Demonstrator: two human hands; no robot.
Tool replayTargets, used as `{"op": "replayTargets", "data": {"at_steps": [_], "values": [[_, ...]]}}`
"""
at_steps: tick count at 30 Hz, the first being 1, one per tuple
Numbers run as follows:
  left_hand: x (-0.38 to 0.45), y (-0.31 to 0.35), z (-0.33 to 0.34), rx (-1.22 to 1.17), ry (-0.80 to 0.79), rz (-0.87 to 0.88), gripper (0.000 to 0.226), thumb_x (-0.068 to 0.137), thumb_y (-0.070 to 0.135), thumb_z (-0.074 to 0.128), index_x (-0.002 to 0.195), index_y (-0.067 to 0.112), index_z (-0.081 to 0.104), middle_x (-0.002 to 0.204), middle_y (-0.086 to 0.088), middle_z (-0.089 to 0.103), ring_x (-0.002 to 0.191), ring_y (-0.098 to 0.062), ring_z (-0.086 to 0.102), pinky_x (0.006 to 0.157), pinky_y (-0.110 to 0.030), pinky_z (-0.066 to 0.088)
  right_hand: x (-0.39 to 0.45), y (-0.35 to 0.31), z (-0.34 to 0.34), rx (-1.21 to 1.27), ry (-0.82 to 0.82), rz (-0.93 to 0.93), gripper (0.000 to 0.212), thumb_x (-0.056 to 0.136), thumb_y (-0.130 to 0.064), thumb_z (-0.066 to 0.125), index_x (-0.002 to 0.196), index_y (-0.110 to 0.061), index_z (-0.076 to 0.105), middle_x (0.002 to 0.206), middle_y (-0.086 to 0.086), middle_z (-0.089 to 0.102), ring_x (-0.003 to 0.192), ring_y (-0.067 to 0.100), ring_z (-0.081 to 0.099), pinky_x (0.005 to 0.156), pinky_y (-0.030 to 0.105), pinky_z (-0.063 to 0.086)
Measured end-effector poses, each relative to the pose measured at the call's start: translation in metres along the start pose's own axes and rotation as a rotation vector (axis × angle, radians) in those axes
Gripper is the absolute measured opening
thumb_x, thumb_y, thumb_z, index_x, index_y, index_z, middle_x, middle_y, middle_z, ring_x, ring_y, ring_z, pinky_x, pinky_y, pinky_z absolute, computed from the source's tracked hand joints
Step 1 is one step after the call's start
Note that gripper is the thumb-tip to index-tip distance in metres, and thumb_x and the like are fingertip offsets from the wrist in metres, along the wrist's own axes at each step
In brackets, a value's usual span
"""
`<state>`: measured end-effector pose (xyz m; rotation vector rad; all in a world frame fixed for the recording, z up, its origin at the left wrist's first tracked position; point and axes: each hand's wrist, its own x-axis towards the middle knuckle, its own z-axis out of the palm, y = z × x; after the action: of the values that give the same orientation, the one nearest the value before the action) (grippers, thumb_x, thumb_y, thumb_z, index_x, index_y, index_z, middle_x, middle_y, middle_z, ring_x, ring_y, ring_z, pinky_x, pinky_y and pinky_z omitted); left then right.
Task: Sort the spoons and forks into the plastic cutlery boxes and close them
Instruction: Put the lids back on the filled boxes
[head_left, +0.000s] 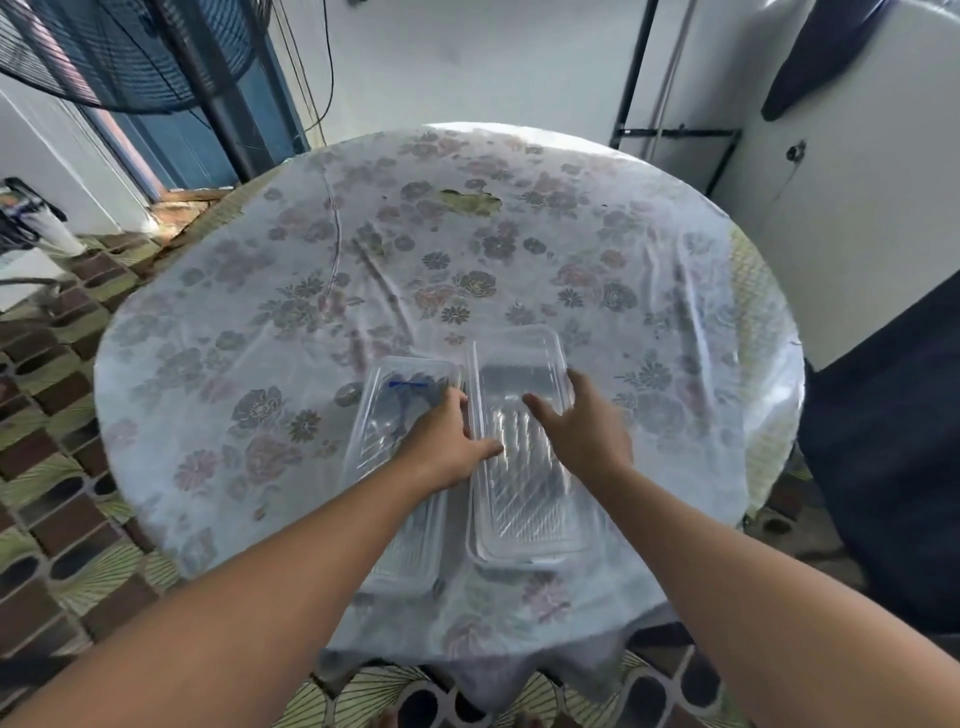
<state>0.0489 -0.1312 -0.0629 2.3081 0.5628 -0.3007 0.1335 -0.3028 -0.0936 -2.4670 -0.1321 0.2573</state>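
A single wide-angle camera sits on the person's head, looking forward and steeply down over the round counter (363, 249) from its near edge. Both forearms reach in from the bottom corners toward the counter's near half, close beneath the lens. Beyond the counter's far edge the view takes in a wall; to the counter's left, patterned floor (62, 415). Straight lines bow toward the frame's edges.
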Motion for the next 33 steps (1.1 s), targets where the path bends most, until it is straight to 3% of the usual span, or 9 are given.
{"op": "replayTargets", "data": {"at_steps": [4,8,11,14,18,24,28,30,33], "values": [[0.001,-0.002,0.004,0.123,-0.002,0.047,0.077,0.086,0.045,0.078,0.147,0.017,0.039,0.121,-0.005,0.061,0.105,-0.021,0.062,0.092,-0.039,0.053,-0.013,0.006,0.014,0.021,0.027,0.071,0.078,0.091,-0.072,0.055,0.150,-0.025,0.040,0.138,0.014,0.053,0.120,0.034,0.057,0.095,0.048,0.050],[0.000,-0.001,0.005,0.219,-0.017,0.106,0.083,0.090,0.044,0.073,0.156,0.018,0.029,0.151,-0.012,0.041,0.129,-0.029,0.053,0.104,-0.040,0.046,-0.018,0.013,0.021,0.136,-0.027,0.127,0.076,0.097,-0.063,0.054,0.160,-0.036,0.022,0.128,0.009,0.035,0.111,0.033,0.052,0.088,0.041,0.042],[0.001,0.004,0.003,0.362,-0.076,0.192,0.107,0.088,0.050,0.070,0.163,0.027,-0.004,0.167,-0.008,0.008,0.150,-0.033,0.026,0.115,-0.045,0.036,-0.017,0.011,0.027,0.137,-0.028,0.083,0.070,0.100,-0.060,0.049,0.161,-0.047,0.016,0.118,0.005,0.029,0.106,0.030,0.049,0.089,0.038,0.041],[0.009,0.007,0.006,0.603,-0.176,0.220,0.133,0.068,0.082,0.068,0.161,0.031,-0.012,0.170,-0.001,-0.016,0.155,-0.031,-0.004,0.123,-0.056,0.010,-0.014,0.012,0.033,0.117,-0.048,0.076,0.066,0.101,-0.060,0.044,0.159,-0.051,0.015,0.122,0.007,0.033,0.115,0.034,0.050,0.103,0.046,0.043],[0.017,0.007,0.011,0.733,-0.165,0.250,0.146,0.053,0.096,0.061,0.163,0.027,-0.005,0.171,-0.003,-0.009,0.155,-0.028,-0.006,0.124,-0.055,0.002,-0.013,0.013,0.035,0.073,-0.027,0.049,0.065,0.103,-0.057,0.041,0.161,-0.043,0.014,0.130,0.008,0.034,0.121,0.035,0.047,0.103,0.047,0.042],[0.019,0.008,0.007,0.805,-0.143,0.262,0.148,0.049,0.099,0.060,0.163,0.024,0.002,0.171,-0.007,0.002,0.156,-0.030,-0.006,0.122,-0.060,-0.007,-0.003,-0.004,0.023,-0.126,0.018,-0.087,0.069,0.100,-0.053,0.047,0.158,-0.023,0.024,0.158,0.012,0.014,0.146,0.037,0.018,0.120,0.050,0.026],[0.019,0.012,0.004,0.832,-0.143,0.267,0.148,0.048,0.098,0.062,0.163,0.022,0.007,0.170,-0.008,0.003,0.155,-0.031,-0.008,0.120,-0.063,-0.013,0.021,-0.018,0.022,-0.288,-0.129,-0.245,0.072,0.103,-0.059,0.034,0.164,-0.033,0.007,0.171,0.010,-0.002,0.157,0.033,-0.001,0.127,0.050,0.009],[0.019,0.016,0.006,0.826,-0.159,0.258,0.149,0.048,0.096,0.065,0.162,0.021,0.008,0.170,-0.010,0.002,0.155,-0.031,-0.011,0.119,-0.061,-0.018,0.025,-0.017,0.024,-0.301,-0.206,-0.229,0.070,0.105,-0.057,0.027,0.165,-0.031,0.001,0.171,0.010,-0.012,0.158,0.031,-0.013,0.127,0.051,0.004],[0.018,0.014,0.005,0.811,-0.169,0.246,0.150,0.048,0.095,0.066,0.163,0.022,0.002,0.171,-0.010,-0.006,0.155,-0.031,-0.018,0.118,-0.061,-0.021,0.023,-0.014,0.030,-0.370,-0.189,-0.268,0.070,0.107,-0.054,0.019,0.165,-0.022,-0.004,0.170,0.014,-0.019,0.156,0.030,-0.021,0.128,0.048,-0.006]]}}
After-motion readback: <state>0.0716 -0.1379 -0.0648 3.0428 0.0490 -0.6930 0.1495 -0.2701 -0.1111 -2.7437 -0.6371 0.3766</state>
